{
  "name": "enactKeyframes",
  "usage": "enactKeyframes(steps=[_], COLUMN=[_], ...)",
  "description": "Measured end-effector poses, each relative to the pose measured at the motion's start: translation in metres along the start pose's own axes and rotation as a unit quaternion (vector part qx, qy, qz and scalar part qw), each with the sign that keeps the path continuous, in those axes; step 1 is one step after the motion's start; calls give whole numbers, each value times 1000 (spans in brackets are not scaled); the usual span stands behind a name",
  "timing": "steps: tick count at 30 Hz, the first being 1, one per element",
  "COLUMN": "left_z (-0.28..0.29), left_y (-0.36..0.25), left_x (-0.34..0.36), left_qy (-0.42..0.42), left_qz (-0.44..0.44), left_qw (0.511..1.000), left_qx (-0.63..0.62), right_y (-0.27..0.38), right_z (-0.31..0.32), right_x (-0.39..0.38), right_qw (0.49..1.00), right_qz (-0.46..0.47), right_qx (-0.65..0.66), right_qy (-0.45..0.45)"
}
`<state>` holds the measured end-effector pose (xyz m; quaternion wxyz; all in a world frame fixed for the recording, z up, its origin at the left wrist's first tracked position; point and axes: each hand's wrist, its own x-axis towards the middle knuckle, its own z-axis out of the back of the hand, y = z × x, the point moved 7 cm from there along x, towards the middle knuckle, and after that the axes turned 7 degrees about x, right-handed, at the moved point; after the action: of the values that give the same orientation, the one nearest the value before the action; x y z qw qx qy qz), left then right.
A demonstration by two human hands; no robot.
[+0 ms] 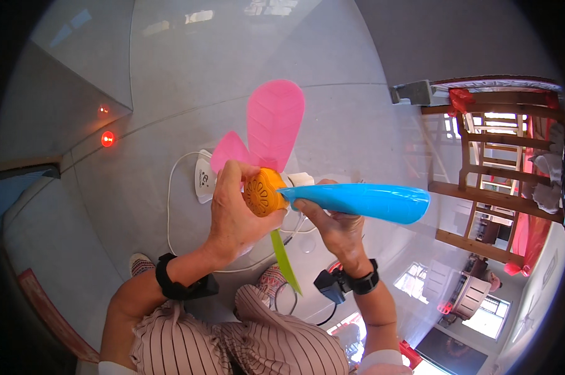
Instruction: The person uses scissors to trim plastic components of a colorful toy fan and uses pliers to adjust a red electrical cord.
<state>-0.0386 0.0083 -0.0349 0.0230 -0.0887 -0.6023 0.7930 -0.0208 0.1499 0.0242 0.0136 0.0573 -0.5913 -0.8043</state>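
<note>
A small fan with coloured blades is held up in front of me. My left hand (235,215) is closed around its round orange hub (265,192), which has petal-shaped cut-outs. From the hub a broad pink blade (275,122) points away, a second pink blade (230,150) shows behind my fingers, and a narrow green blade (285,262) hangs toward my knees. The long blue blade (370,203) reaches right. My right hand (340,231) grips around its inner end, thumb near the hub. A white part (300,180) shows behind the hub; what the right fingers touch there is hidden.
Below the fan, a white flat device (203,177) lies on the grey floor with a white cable (169,212) looping from it. A red light (108,139) glows at left. Wooden ladder-like framing (479,187) with red cloth stands at right. My knees (245,331) are close below.
</note>
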Motion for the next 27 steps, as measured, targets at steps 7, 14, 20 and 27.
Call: enactKeyframes(steps=[7,14,20,27], left_z=[-1,1,1,-1], left_y=[-7,-11,-12,-13], left_x=[3,2,1,0], left_qy=[-6,8,10,5], left_qz=[-11,-39,-62,-60], left_qw=[1000,997,997,995], left_qx=[-2,60,55,83], right_y=[-21,-18,2,13], right_z=[2,0,14,13], right_x=[-25,-25,7,11], right_qw=[968,976,999,993], right_qz=[-86,-46,16,22], right_qx=[126,114,12,-77], right_qy=[-201,-177,30,92])
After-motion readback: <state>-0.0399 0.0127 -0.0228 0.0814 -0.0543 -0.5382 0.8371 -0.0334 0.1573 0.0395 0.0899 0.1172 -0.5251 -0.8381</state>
